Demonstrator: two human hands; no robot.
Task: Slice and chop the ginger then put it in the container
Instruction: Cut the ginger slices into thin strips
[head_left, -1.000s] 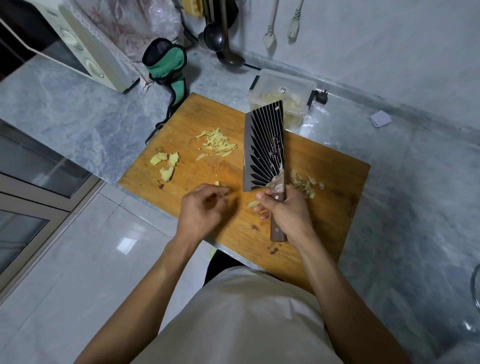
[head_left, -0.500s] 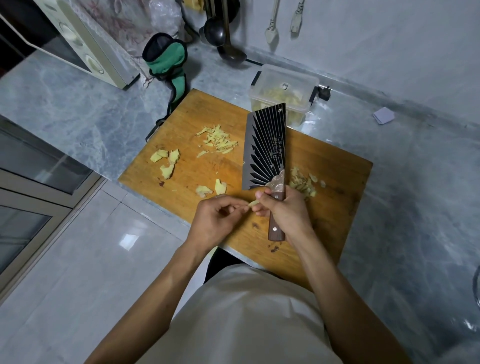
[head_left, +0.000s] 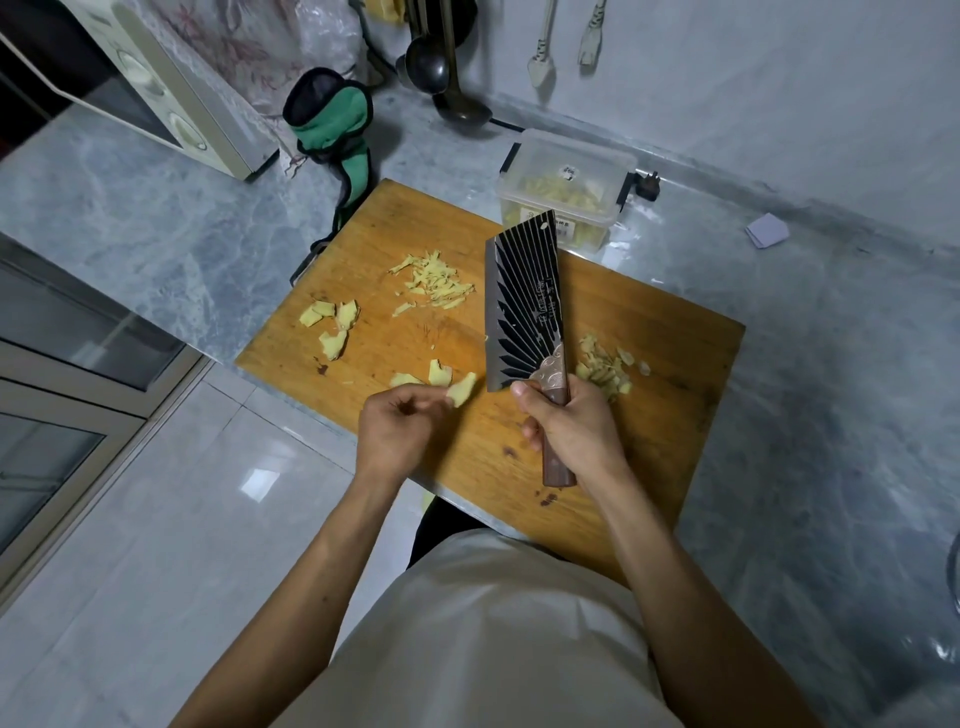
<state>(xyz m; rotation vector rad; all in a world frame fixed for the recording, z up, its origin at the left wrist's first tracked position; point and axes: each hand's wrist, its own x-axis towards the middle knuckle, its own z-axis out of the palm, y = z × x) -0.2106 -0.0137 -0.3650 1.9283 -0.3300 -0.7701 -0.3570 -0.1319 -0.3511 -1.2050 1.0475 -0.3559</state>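
A wooden cutting board (head_left: 670, 374) lies on the marble counter. My left hand (head_left: 402, 428) pinches a ginger slice (head_left: 462, 389) just above the board's near edge. Two more slices (head_left: 439, 373) lie beside it. My right hand (head_left: 569, 428) grips the brown handle of a dark ribbed cleaver (head_left: 522, 299), its blade flat over the board's middle. Ginger slices (head_left: 332, 327) sit at the board's left, thin strips (head_left: 436, 280) at the back, chopped bits (head_left: 605, 366) right of the blade. A clear plastic container (head_left: 563, 189) with ginger inside stands behind the board.
A microwave (head_left: 156, 98) stands at the far left, a green pouch (head_left: 332, 124) next to it. Ladles (head_left: 441, 73) hang at the wall behind. A small white paper (head_left: 768, 228) lies on the counter (head_left: 831, 389) at the right. The counter edge drops to tiled floor on the left.
My left hand took a ginger slice from my right hand's fingers and moved it left over the board. Two slices now lie uncovered near it. The cleaver barely moved.
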